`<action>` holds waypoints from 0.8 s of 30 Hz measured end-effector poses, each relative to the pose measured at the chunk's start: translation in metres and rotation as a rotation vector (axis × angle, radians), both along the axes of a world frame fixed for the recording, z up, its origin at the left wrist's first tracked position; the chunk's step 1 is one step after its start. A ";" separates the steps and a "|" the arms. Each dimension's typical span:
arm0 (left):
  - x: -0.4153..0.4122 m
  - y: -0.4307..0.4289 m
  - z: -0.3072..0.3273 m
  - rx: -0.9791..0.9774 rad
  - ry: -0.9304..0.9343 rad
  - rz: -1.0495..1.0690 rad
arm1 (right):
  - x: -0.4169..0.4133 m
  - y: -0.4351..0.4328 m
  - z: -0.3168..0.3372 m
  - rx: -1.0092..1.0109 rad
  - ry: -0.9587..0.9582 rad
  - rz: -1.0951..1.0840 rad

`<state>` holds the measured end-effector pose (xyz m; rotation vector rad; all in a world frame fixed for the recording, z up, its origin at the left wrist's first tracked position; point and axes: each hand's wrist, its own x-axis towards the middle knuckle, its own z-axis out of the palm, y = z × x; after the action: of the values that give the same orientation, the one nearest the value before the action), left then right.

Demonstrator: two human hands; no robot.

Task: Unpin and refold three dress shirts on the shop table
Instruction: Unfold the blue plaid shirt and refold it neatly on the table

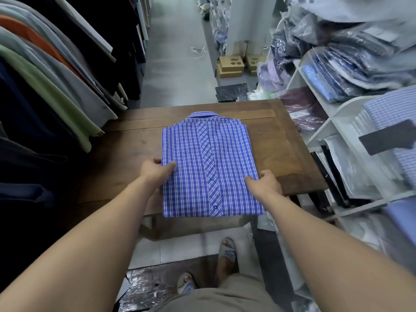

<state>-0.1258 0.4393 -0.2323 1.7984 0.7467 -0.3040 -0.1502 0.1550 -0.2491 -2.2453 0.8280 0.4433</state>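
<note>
Folded blue plaid shirt held at both sides on the desk.
The left hand and right hand each pinch a side edge of the shirt, which lies button-front up with its collar at the far end. White shelves to the right hold plastic-bagged shirts, and cardboard boxes sit on the floor beyond.

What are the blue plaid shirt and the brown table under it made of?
The blue plaid folded shirt looks like thin woven cloth, maybe cotton or a blend, with a matte finish: fine checks, crisp fold edges. The dark brown table looks like varnished wood: visible grain, board seams, dull sheen, scuffs.
</note>
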 end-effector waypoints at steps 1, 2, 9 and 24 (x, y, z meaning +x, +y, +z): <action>-0.002 0.001 0.001 0.027 0.018 0.008 | -0.003 0.000 0.001 0.006 0.004 -0.005; -0.005 0.003 0.001 0.041 0.040 0.012 | -0.007 -0.001 0.001 0.016 0.008 -0.016; -0.034 0.006 -0.003 0.139 0.047 -0.064 | -0.020 -0.002 0.003 0.039 0.030 -0.047; -0.065 -0.004 -0.011 0.168 0.081 -0.122 | -0.047 -0.006 -0.018 0.398 -0.050 -0.366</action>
<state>-0.1912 0.4349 -0.2432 2.0045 0.7383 -0.4074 -0.1971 0.1493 -0.2675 -1.6907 1.0008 0.3407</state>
